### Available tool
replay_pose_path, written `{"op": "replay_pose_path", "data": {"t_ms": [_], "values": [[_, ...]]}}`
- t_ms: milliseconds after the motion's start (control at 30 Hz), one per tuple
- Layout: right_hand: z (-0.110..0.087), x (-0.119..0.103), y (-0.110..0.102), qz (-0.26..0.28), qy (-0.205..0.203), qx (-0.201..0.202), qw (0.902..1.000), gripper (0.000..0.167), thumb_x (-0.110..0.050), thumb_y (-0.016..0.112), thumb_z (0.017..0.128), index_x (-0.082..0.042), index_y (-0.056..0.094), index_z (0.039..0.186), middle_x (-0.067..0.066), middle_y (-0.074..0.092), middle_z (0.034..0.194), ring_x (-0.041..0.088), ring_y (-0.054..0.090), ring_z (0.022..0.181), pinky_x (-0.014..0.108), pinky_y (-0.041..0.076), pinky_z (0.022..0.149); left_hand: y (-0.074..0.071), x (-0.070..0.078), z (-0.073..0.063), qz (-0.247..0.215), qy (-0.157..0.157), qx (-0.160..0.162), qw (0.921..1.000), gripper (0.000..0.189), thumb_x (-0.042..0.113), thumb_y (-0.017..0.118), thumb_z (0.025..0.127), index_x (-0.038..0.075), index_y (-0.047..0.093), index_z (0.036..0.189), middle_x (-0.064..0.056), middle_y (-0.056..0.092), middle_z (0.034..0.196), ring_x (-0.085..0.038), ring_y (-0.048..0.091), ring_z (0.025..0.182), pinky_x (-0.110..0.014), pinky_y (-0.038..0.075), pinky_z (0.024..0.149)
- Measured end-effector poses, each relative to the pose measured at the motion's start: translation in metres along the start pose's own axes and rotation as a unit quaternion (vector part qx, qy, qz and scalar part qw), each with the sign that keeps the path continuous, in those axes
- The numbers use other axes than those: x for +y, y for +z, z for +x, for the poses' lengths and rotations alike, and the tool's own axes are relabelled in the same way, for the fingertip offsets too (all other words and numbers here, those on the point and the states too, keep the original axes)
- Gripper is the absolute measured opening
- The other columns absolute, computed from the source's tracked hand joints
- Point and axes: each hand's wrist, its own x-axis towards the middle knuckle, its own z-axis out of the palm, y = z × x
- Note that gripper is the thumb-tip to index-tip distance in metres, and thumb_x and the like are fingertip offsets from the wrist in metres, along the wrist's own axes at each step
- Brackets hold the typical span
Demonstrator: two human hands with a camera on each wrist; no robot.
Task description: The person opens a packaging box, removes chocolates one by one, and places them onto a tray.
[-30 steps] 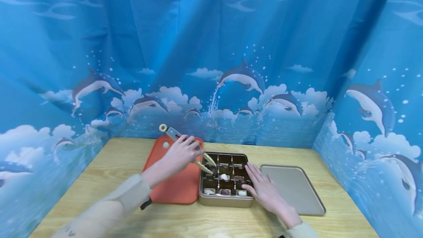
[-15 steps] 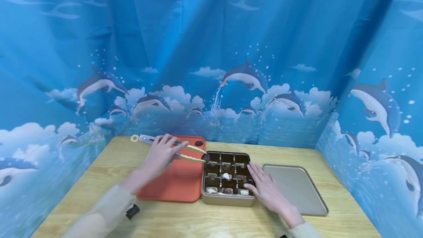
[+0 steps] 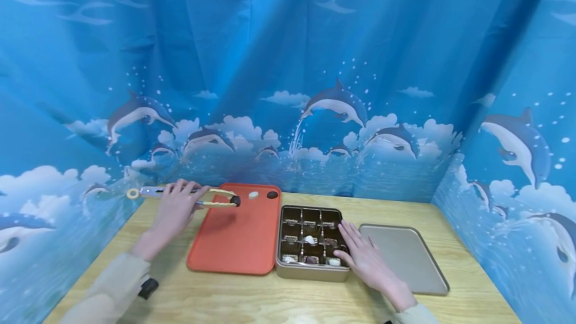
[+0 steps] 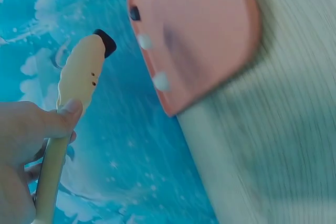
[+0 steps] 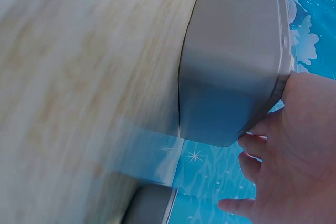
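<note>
My left hand holds cream-tipped tongs above the left part of a red board. Pinched in the tong tips is a dark chocolate, also seen as a dark block in the left wrist view. Near the board's far edge lie a white piece and a dark round piece; a second white piece shows in the left wrist view. My right hand rests with extended fingers on the right rim of a divided metal tin.
White and dark chocolates sit in several compartments of the tin; a white one is in the middle. To its right lies a flat metal lid on the wooden table. A dolphin-print curtain hangs behind and at the sides.
My left hand has lifted the dark chocolate with the tongs out of the tin and carried it left over the red board. My right hand has stayed on the tin's rim.
</note>
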Motion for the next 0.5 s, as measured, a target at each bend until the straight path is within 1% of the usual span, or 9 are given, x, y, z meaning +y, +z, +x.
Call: {"op": "replay_pose_path", "data": {"t_ms": [67, 167, 300, 400, 500], "values": [[0.0, 0.001, 0.0, -0.006, 0.0, -0.001, 1.0, 0.072, -0.046, 0.05, 0.104, -0.004, 0.029, 0.158, 0.012, 0.02, 0.165, 0.037, 0.022, 0.151, 0.07, 0.019, 0.114, 0.001, -0.005, -0.001, 0.012, 0.003, 0.007, 0.9999, 0.045, 0.006, 0.087, 0.075, 0.01, 0.074, 0.119, -0.014, 0.068, 0.103, -0.037, 0.057, 0.098, -0.056, 0.044, 0.083], [-0.001, 0.001, 0.0, -0.011, -0.001, -0.002, 0.9999, 0.072, -0.046, 0.05, 0.104, -0.003, 0.029, 0.158, 0.013, 0.021, 0.165, 0.038, 0.023, 0.151, 0.069, 0.02, 0.114, 0.003, -0.01, -0.001, 0.036, 0.005, 0.0, 0.9993, 0.042, 0.009, 0.087, 0.075, 0.01, 0.075, 0.116, -0.015, 0.067, 0.102, -0.037, 0.057, 0.098, -0.054, 0.044, 0.081], [-0.001, 0.002, 0.0, -0.012, -0.001, -0.003, 0.9999, 0.072, -0.046, 0.05, 0.104, -0.003, 0.029, 0.158, 0.014, 0.021, 0.164, 0.037, 0.022, 0.151, 0.069, 0.02, 0.114, 0.009, -0.013, 0.0, 0.063, 0.008, -0.032, 0.9975, 0.041, 0.011, 0.087, 0.077, 0.011, 0.075, 0.116, -0.015, 0.065, 0.1, -0.036, 0.056, 0.097, -0.051, 0.043, 0.082], [0.0, 0.001, -0.001, -0.013, 0.0, -0.005, 0.9999, 0.072, -0.047, 0.049, 0.104, -0.004, 0.029, 0.159, 0.013, 0.02, 0.165, 0.036, 0.022, 0.151, 0.068, 0.02, 0.115, 0.016, -0.014, 0.001, 0.076, 0.015, -0.055, 0.9955, 0.04, 0.015, 0.088, 0.077, 0.011, 0.075, 0.114, -0.014, 0.064, 0.097, -0.035, 0.054, 0.095, -0.049, 0.043, 0.081], [0.0, 0.001, -0.001, -0.015, -0.001, -0.004, 0.9999, 0.072, -0.047, 0.048, 0.104, -0.004, 0.029, 0.158, 0.013, 0.02, 0.165, 0.036, 0.022, 0.151, 0.069, 0.02, 0.114, 0.022, -0.014, 0.001, 0.081, 0.016, -0.075, 0.9938, 0.038, 0.017, 0.088, 0.076, 0.012, 0.075, 0.112, -0.013, 0.063, 0.095, -0.034, 0.054, 0.094, -0.048, 0.042, 0.08]]}}
